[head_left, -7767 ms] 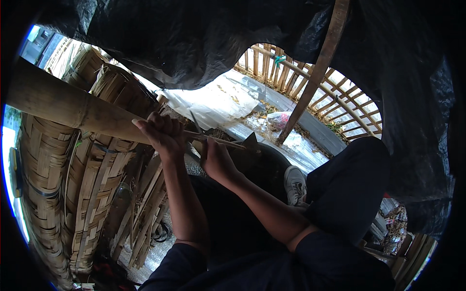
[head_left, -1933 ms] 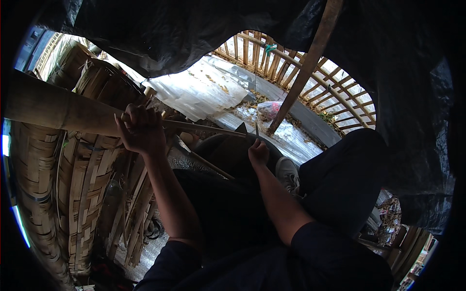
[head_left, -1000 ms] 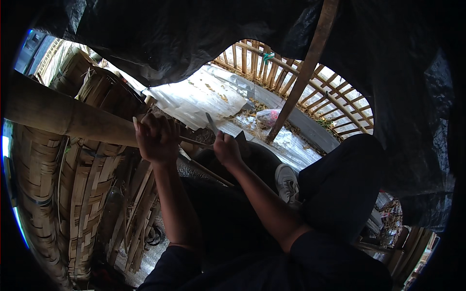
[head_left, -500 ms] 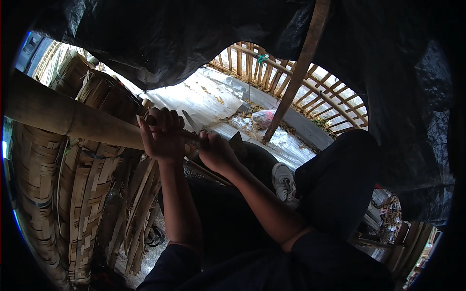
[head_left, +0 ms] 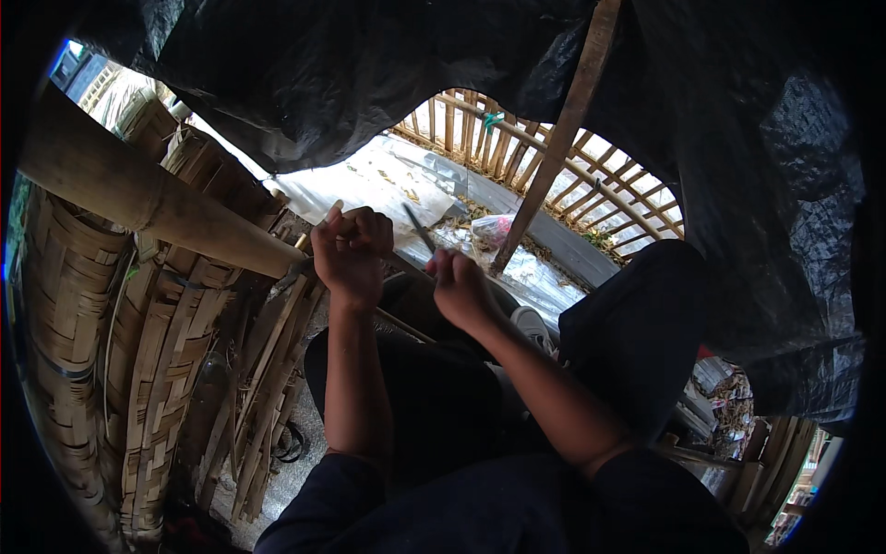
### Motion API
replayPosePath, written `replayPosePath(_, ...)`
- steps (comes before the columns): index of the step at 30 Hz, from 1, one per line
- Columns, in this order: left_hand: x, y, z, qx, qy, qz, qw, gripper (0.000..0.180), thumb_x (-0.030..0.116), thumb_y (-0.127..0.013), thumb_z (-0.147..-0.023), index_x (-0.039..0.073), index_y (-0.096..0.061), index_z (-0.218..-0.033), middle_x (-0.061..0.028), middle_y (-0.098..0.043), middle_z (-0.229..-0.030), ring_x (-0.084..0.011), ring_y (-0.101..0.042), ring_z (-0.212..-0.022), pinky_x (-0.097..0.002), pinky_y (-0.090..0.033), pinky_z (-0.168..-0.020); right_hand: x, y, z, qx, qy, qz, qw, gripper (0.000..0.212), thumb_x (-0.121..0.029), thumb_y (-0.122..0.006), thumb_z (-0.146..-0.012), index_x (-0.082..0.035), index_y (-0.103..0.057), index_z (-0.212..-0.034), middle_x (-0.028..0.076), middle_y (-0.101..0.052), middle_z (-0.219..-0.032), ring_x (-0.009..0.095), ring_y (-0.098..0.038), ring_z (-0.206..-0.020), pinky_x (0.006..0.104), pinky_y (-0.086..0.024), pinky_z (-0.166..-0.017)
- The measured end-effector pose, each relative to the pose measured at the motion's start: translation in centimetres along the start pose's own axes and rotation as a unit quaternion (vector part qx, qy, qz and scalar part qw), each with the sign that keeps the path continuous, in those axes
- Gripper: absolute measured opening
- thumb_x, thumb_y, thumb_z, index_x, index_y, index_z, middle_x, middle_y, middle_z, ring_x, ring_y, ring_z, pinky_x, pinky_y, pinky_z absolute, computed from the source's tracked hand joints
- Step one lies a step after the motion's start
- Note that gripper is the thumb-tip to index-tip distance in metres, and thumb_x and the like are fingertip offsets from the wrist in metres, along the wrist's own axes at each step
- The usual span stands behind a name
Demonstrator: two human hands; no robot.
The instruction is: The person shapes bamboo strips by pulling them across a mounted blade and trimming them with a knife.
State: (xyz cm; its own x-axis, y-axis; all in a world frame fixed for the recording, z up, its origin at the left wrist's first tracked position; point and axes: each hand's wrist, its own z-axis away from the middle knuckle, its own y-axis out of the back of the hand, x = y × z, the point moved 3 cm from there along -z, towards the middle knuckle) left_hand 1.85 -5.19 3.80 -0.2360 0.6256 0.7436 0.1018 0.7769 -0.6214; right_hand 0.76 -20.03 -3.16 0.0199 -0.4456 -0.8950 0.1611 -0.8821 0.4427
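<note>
My right hand [head_left: 460,288] is closed around the handle of a knife [head_left: 420,230], its narrow dark blade pointing up and away to the left. To its left, my left hand [head_left: 353,254] is raised with the fingers curled in; what they grip is mostly hidden in shadow. The hands are apart, with the blade between them. Just left of my left hand ends a thick bamboo pole [head_left: 189,222], which slants in from the upper left.
Woven bamboo baskets [head_left: 69,305] and split bamboo strips [head_left: 263,397] stand at the left. Black plastic sheeting [head_left: 305,83] hangs overhead. A wooden post [head_left: 554,157] slants down ahead, before a bamboo slat fence [head_left: 600,175]. A clear plastic bag [head_left: 494,228] lies near the post.
My hands were close together near the pole's end. Both have moved right, and the right hand with the knife has drawn away from the left; the blade now stands clear.
</note>
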Motion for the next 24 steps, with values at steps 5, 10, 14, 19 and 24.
replayPosePath(5, 0.5, 1.6, 1.5, 0.067, -0.100, 0.068, 0.990, 0.057, 0.054, -0.027, -0.092, 0.012, -0.026, -0.054, 0.0032, -0.018, -0.049, -0.0112, -0.017, -0.043, -0.0284, -0.016, -0.043, -0.8, -3.6, 2.7, -0.016, 0.120, -0.014, 0.993, 0.017, -0.011, -0.046, -0.092, -0.001, -0.051, -0.079, 0.020, -0.055, -0.061, 0.038, -0.059, -0.061, 0.0425, -0.044, -0.055)
replayPosePath(10, 2.2, 4.1, 2.4, 0.038, -0.154, 0.069, 0.985, 0.058, 0.058, -0.023, -0.093, 0.015, -0.026, -0.053, 0.0034, -0.016, -0.045, -0.0104, -0.012, -0.041, -0.0281, -0.014, -0.041, -0.2, -5.8, 2.4, -0.067, 0.118, 0.016, 0.991, 0.016, -0.009, -0.047, -0.091, 0.002, -0.050, -0.080, 0.026, -0.056, -0.067, 0.042, -0.059, -0.069, 0.0469, -0.045, -0.058)
replayPosePath(14, 1.7, 4.8, 2.0, 0.043, -0.129, 0.106, 0.985, 0.057, 0.055, -0.025, -0.093, 0.014, -0.025, -0.052, 0.0031, -0.016, -0.045, -0.0112, -0.012, -0.039, -0.0282, -0.013, -0.039, 8.1, -6.1, 0.8, -0.063, 0.039, 0.062, 0.995, 0.020, -0.011, -0.047, -0.087, 0.000, -0.054, -0.072, 0.025, -0.061, -0.072, 0.041, -0.062, -0.071, 0.0490, -0.050, -0.062)
replayPosePath(19, 1.3, 4.5, 1.2, 0.098, -0.105, 0.072, 0.987, 0.055, 0.050, -0.028, -0.091, 0.014, -0.022, -0.050, 0.0029, -0.016, -0.042, -0.0105, -0.011, -0.037, -0.0287, -0.011, -0.038, 1.9, -7.0, 1.7, -0.044, 0.037, 0.059, 0.997, 0.025, -0.015, -0.045, -0.091, 0.004, -0.053, -0.078, 0.026, -0.060, -0.065, 0.040, -0.062, -0.063, 0.0465, -0.052, -0.056)
replayPosePath(24, 1.6, 4.4, 1.2, 0.114, -0.107, 0.059, 0.986, 0.055, 0.051, -0.028, -0.090, 0.014, -0.022, -0.050, 0.0031, -0.014, -0.041, -0.0098, -0.009, -0.037, -0.0289, -0.009, -0.037, -0.9, -5.5, 1.3, -0.041, 0.040, -0.015, 0.998, 0.020, -0.009, -0.047, -0.090, 0.004, -0.050, -0.075, 0.025, -0.057, -0.060, 0.042, -0.060, -0.062, 0.0471, -0.047, -0.052)
